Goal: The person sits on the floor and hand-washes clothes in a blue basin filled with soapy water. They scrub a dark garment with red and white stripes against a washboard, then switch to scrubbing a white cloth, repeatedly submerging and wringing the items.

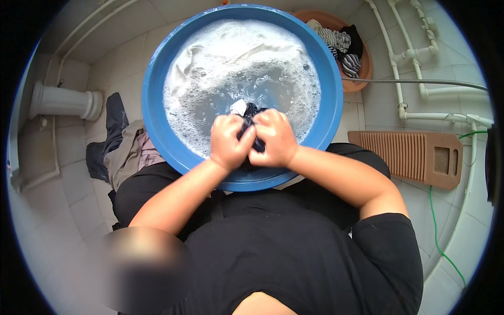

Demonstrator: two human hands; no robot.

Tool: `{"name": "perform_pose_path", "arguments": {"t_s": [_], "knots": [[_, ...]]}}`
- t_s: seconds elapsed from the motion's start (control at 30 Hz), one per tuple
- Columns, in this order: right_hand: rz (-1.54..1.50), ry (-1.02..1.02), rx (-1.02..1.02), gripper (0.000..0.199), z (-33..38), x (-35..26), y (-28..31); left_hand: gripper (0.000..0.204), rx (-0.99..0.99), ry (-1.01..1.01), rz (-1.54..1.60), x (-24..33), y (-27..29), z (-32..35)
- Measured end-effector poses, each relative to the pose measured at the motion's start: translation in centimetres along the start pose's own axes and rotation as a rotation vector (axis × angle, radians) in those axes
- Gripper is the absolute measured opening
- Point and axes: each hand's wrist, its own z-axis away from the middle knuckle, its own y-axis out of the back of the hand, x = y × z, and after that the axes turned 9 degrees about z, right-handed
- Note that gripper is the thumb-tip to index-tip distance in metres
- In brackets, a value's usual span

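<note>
A big round blue basin stands before me, filled with foamy, soapy water. My left hand and my right hand meet over its near side, both closed around a wet dark cloth. Part of the dark cloth bunches up between the knuckles and thumbs. A small white patch shows just beyond my left hand; I cannot tell if it belongs to the dark cloth. Pale fabric lies under the suds at the basin's far left.
An orange basin with striped and dark clothes stands beyond at the right. A brown washboard lies on the tiles at right, near white pipes and a green cord. Dark and beige clothes lie at left, by a white pedestal.
</note>
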Motion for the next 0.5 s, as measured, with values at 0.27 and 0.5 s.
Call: {"name": "perform_pose_path", "arguments": {"t_s": [0.27, 0.5], "knots": [[0.015, -0.564, -0.301, 0.065, -6.8, 3.4, -2.9, 0.043, 0.044, 0.399, 0.034, -8.0, -0.6, -5.7], [-0.041, -0.188, -0.266, 0.059, -0.3, 0.6, 1.0, 0.029, -0.006, 0.014, -0.036, 0.3, 0.4, -0.4]]}}
